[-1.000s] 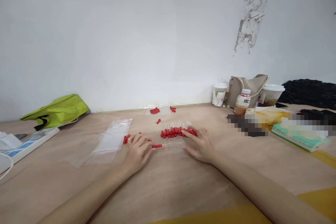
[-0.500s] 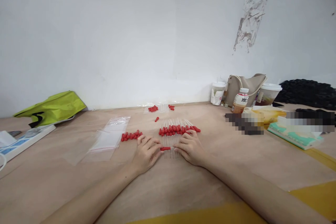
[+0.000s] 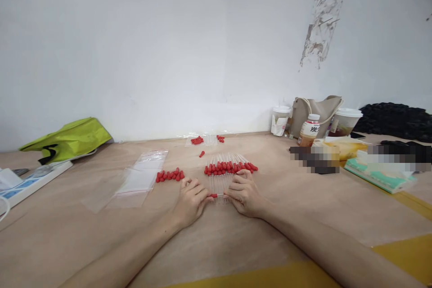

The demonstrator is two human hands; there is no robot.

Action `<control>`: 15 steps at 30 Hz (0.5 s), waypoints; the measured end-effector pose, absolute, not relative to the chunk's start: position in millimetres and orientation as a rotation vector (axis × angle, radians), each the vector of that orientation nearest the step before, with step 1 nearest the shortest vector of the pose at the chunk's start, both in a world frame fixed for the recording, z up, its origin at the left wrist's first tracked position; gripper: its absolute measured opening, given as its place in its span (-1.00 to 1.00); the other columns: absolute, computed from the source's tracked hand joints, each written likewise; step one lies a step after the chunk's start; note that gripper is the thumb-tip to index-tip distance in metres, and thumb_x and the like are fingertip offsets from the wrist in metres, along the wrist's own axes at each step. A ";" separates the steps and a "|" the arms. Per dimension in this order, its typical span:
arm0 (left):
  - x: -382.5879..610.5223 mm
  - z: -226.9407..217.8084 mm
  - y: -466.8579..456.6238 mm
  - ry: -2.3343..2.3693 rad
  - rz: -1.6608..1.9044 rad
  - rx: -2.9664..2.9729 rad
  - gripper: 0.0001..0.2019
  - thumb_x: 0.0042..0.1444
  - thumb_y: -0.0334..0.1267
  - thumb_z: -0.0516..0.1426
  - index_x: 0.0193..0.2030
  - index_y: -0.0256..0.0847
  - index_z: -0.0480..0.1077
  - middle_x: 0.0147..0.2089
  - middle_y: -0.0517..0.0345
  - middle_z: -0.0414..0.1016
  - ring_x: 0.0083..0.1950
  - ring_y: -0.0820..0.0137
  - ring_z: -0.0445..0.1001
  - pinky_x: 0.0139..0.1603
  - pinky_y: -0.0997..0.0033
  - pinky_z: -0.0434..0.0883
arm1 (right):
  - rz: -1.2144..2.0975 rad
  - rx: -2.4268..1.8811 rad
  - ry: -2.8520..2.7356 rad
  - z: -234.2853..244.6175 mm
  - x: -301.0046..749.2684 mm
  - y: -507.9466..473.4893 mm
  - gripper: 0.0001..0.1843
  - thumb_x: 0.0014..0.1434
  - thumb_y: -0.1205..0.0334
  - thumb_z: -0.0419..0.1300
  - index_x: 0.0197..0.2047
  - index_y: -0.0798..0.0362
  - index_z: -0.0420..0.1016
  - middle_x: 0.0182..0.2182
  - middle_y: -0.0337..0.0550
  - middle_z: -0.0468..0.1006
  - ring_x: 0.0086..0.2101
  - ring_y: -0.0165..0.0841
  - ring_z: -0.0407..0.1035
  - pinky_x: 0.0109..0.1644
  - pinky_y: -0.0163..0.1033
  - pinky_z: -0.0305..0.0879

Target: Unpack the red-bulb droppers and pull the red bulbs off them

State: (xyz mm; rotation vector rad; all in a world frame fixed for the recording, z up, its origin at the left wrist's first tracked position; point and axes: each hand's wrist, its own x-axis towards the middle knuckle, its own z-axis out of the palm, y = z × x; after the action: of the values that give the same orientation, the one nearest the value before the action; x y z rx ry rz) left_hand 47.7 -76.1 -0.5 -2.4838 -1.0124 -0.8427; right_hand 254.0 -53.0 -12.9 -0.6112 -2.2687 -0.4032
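Observation:
My left hand (image 3: 191, 199) and my right hand (image 3: 244, 193) meet low on the table, fingers pinched. Between them is one clear glass dropper tube with a red rubber bulb (image 3: 213, 195); the left fingers close on the red bulb end, the right fingers on the clear tube. Just beyond lies a row of finished droppers with red bulbs (image 3: 229, 167). A small heap of loose red bulbs (image 3: 169, 174) sits left of the hands.
Clear zip bags (image 3: 141, 175) lie to the left, more red bulbs (image 3: 197, 140) near the wall. A lime green bag (image 3: 65, 139) and power strip (image 3: 30, 182) are far left. Cups, a bottle (image 3: 308, 129) and a beige handbag (image 3: 317, 112) stand at right.
Both hands drew closer together and toward me. The left hand left the loose bulbs with one dropper, and the right hand came off the row to grip its tube end.

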 end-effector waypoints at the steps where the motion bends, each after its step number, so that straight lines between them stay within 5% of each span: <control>1: 46.8 -0.6 -76.1 -1.005 -0.827 -2.487 -0.77 0.16 -0.28 -0.01 -0.46 -0.23 0.36 -0.49 0.17 0.42 -0.34 0.38 0.26 -0.19 0.24 0.07 | -0.405 -0.610 -2.274 -13.2 255.0 -52.9 -0.76 0.17 0.24 0.02 -0.48 0.05 0.41 -0.63 -0.29 0.34 -0.43 -0.45 0.14 -0.07 -0.15 -0.08; 7: 14.7 4.7 -72.6 -1.159 -0.913 -2.406 -0.78 0.15 -0.33 -0.04 -0.43 -0.21 0.39 -0.49 0.16 0.42 -0.35 0.39 0.30 -0.20 0.26 0.14 | -0.313 -0.753 -2.148 -11.2 284.6 -43.3 -0.70 0.19 0.25 -0.02 -0.50 0.06 0.43 -0.58 -0.24 0.42 -0.44 -0.45 0.18 -0.11 -0.19 -0.06; 15: -25.9 31.7 -54.3 -1.540 -1.367 -2.217 -0.74 0.13 -0.21 -0.05 -0.20 -0.19 0.42 -0.22 0.06 0.37 -0.20 0.36 0.38 -0.19 0.37 0.34 | -0.153 -1.098 -2.097 -3.0 298.1 -38.0 -0.68 0.23 0.16 -0.08 -0.32 -0.03 0.48 -0.48 -0.24 0.51 -0.45 -0.45 0.33 -0.24 -0.27 -0.04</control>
State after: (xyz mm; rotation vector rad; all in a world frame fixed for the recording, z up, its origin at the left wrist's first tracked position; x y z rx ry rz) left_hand -25.9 -54.3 31.7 -2.2171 -1.5402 -1.3665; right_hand 298.1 -38.0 -3.0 -1.0978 -2.0970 -0.1530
